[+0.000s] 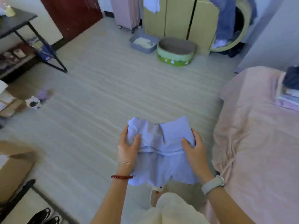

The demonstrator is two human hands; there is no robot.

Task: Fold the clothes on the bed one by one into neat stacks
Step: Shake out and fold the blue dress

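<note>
Mid-task. Left hand (127, 147) and right hand (192, 147) both gripping half-folded lilac garment (160, 151), lower centre, held above floor. Small folded stack (288, 99) already on bed (252, 135), right edge. Dark garment (292, 77) above stack apparently unfolded.

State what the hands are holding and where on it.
Both hands hold a light blue garment in the air: left hand at its left edge, right hand at its right edge, thumbs on the front.
</note>
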